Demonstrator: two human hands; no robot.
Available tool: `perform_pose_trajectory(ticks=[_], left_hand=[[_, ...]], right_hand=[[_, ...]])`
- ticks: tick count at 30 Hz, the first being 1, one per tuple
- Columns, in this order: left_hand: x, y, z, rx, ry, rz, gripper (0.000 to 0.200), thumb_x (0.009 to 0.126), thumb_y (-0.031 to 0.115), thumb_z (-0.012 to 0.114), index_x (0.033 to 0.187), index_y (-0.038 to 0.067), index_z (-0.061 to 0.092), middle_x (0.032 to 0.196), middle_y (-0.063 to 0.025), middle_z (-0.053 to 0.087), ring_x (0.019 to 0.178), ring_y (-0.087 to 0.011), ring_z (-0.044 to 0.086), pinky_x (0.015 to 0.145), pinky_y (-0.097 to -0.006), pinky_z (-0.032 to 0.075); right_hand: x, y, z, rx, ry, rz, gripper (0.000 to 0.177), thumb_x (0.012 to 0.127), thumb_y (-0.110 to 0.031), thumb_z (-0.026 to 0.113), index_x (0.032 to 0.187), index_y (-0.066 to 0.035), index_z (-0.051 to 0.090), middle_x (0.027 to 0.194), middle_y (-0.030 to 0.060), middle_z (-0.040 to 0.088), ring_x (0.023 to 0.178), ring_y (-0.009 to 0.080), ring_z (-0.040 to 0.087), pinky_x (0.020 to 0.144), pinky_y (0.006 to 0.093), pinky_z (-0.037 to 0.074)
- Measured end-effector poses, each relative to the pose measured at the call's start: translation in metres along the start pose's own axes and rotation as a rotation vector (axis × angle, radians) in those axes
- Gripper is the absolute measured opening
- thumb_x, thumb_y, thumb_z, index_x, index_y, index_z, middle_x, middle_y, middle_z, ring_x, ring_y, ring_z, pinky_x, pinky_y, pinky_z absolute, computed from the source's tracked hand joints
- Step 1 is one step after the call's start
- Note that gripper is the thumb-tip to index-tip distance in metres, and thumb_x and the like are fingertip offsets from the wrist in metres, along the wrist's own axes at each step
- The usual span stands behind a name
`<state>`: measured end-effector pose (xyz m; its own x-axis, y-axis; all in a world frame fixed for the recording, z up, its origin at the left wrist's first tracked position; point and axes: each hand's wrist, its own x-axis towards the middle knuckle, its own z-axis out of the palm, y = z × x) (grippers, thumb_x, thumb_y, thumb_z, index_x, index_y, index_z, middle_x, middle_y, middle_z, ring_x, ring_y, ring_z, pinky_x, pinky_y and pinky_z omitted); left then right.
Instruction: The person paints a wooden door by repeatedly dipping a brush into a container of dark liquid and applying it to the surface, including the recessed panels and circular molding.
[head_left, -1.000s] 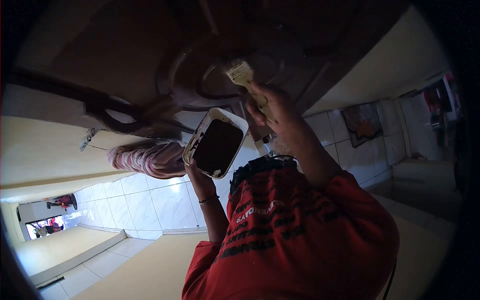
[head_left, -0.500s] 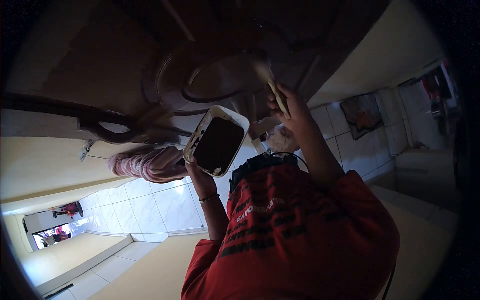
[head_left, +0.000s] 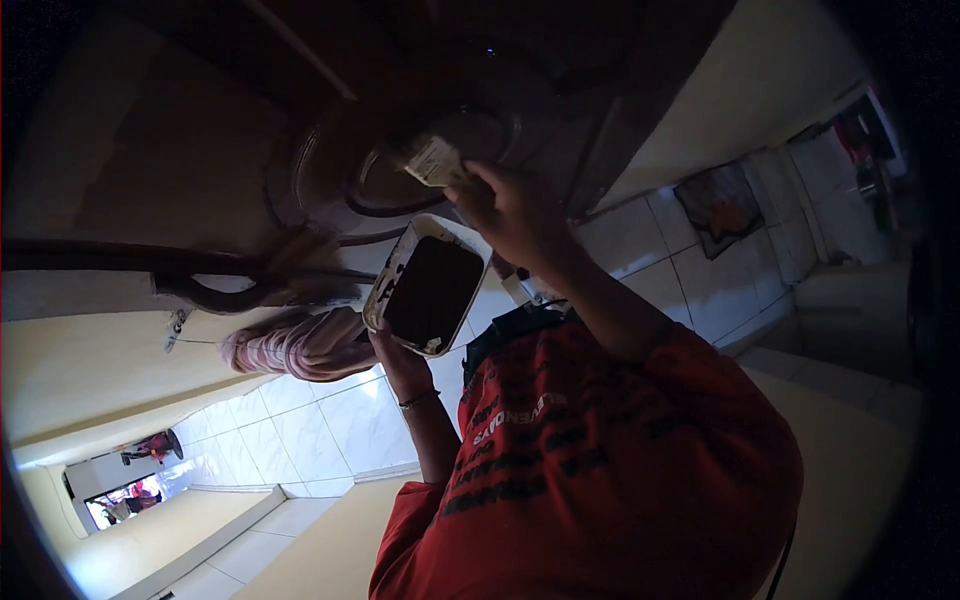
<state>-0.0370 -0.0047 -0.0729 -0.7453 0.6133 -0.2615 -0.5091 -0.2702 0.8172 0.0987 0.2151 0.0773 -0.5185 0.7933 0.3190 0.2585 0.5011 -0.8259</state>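
My left hand (head_left: pixel 398 360) grips the near end of a white rectangular tub (head_left: pixel 432 290) that holds dark brown paint. The tub's rim and inner walls are smeared with it. My right hand (head_left: pixel 510 215) is closed around the handle of a paintbrush (head_left: pixel 435 163), whose pale ferrule points up and left. Its dark bristles lie over the oval moulding of a dark brown panelled door (head_left: pixel 330 160); whether they press on the surface is hard to see in the dim light. Part of the door looks glossy.
A striped pinkish cloth (head_left: pixel 300 345) hangs below the door's edge, left of the tub. White tiles (head_left: pixel 350 420) cover the floor. A dark mat with an orange pattern (head_left: pixel 720 210) lies at the right. Pale yellow walls (head_left: pixel 90 350) stand on both sides.
My right hand has moved left with the paintbrush, and the brush has turned from upright to pointing left across the oval moulding. My left hand and the tub stay nearly in place.
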Motion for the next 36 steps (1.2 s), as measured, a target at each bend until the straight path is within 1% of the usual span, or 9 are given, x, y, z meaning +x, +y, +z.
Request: perform_pose_trajectory(ticks=[2, 8, 11, 13, 20, 25, 26, 28, 36], left_hand=[[0.0, 0.001, 0.004, 0.011, 0.002, 0.005, 0.056, 0.095, 0.034, 0.051, 0.142, 0.006, 0.038, 0.141, -0.0117, 0.046, 0.132, -0.0248, 0.043, 0.11, -0.0402, 0.033], [0.001, -0.001, 0.003, 0.031, 0.0, 0.024, 0.058, 0.095, 0.036, 0.05, 0.144, 0.006, 0.037, 0.142, -0.0119, 0.045, 0.132, -0.0252, 0.043, 0.11, -0.0404, 0.033], [0.001, -0.001, 0.008, 0.068, 0.01, 0.039, 0.062, 0.097, 0.042, 0.045, 0.143, 0.001, 0.037, 0.144, -0.0143, 0.047, 0.133, -0.027, 0.044, 0.112, -0.0409, 0.033], [0.002, -0.001, 0.008, 0.068, 0.013, 0.038, 0.063, 0.097, 0.042, 0.045, 0.143, 0.001, 0.037, 0.144, -0.0143, 0.046, 0.134, -0.027, 0.043, 0.112, -0.041, 0.033], [-0.006, 0.005, 0.009, 0.031, 0.006, 0.029, 0.06, 0.098, 0.04, 0.042, 0.144, 0.001, 0.036, 0.145, -0.0149, 0.045, 0.135, -0.0274, 0.042, 0.112, -0.041, 0.033], [-0.021, 0.007, 0.0, -0.013, 0.049, 0.017, 0.058, 0.099, 0.038, 0.038, 0.144, 0.0, 0.035, 0.146, -0.0155, 0.044, 0.135, -0.0276, 0.042, 0.113, -0.0414, 0.033], [-0.024, 0.008, -0.001, -0.017, 0.05, 0.02, 0.058, 0.099, 0.038, 0.037, 0.144, 0.0, 0.035, 0.146, -0.0157, 0.044, 0.136, -0.0277, 0.042, 0.113, -0.0417, 0.032], [-0.03, 0.011, 0.001, -0.019, 0.073, 0.025, 0.058, 0.099, 0.038, 0.037, 0.144, 0.0, 0.035, 0.146, -0.0158, 0.043, 0.136, -0.0277, 0.041, 0.113, -0.0419, 0.032], [-0.035, 0.018, 0.004, 0.029, 0.092, 0.05, 0.061, 0.098, 0.039, 0.039, 0.145, 0.0, 0.034, 0.147, -0.0158, 0.042, 0.136, -0.0278, 0.041, 0.113, -0.0427, 0.032]], right_hand=[[0.001, 0.0, 0.0, -0.045, -0.069, 0.022, 0.04, 0.092, -0.034, 0.065, 0.112, 0.001, 0.065, 0.072, 0.0181, 0.066, 0.065, 0.0243, 0.069, 0.059, 0.0347, 0.05], [-0.004, 0.035, -0.005, -0.166, 0.117, 0.057, 0.037, 0.096, -0.038, 0.058, 0.106, -0.003, 0.066, 0.071, 0.0159, 0.067, 0.064, 0.0259, 0.069, 0.057, 0.0361, 0.05], [-0.006, 0.061, -0.009, -0.112, 0.208, 0.075, 0.03, 0.096, -0.034, 0.055, 0.097, -0.006, 0.067, 0.068, 0.0193, 0.063, 0.063, 0.0359, 0.065, 0.056, 0.0428, 0.05], [-0.011, 0.071, -0.011, -0.135, 0.145, 0.212, 0.034, 0.099, -0.036, 0.05, 0.107, -0.007, 0.066, 0.07, 0.013, 0.067, 0.066, 0.0261, 0.068, 0.06, 0.036, 0.05], [-0.034, 0.13, 0.03, -0.16, 0.149, 0.268, 0.042, 0.101, -0.039, 0.045, 0.1, -0.001, 0.064, 0.069, 0.0104, 0.066, 0.056, 0.0225, 0.064, 0.056, 0.0358, 0.049], [-0.043, 0.117, 0.056, 0.374, 0.013, 0.725, 0.045, 0.102, -0.044, 0.041, 0.105, -0.002, 0.057, 0.067, 0.0089, 0.063, 0.044, 0.0161, 0.053, 0.045, 0.0304, 0.045], [-0.043, 0.117, 0.063, 0.374, 0.006, 0.723, 0.045, 0.102, -0.044, 0.041, 0.105, -0.002, 0.057, 0.067, 0.0089, 0.063, 0.044, 0.0161, 0.053, 0.045, 0.0304, 0.045], [-0.043, 0.114, 0.073, 0.766, 0.006, 0.929, 0.04, 0.101, -0.044, 0.043, 0.108, -0.005, 0.052, 0.067, 0.009, 0.06, 0.039, 0.0159, 0.049, 0.041, 0.0287, 0.041], [-0.044, 0.117, 0.081, 1.348, -0.301, 1.067, 0.034, 0.1, -0.044, 0.047, 0.109, -0.011, 0.051, 0.072, 0.004, 0.057, 0.046, 0.0094, 0.043, 0.04, 0.0228, 0.031]])
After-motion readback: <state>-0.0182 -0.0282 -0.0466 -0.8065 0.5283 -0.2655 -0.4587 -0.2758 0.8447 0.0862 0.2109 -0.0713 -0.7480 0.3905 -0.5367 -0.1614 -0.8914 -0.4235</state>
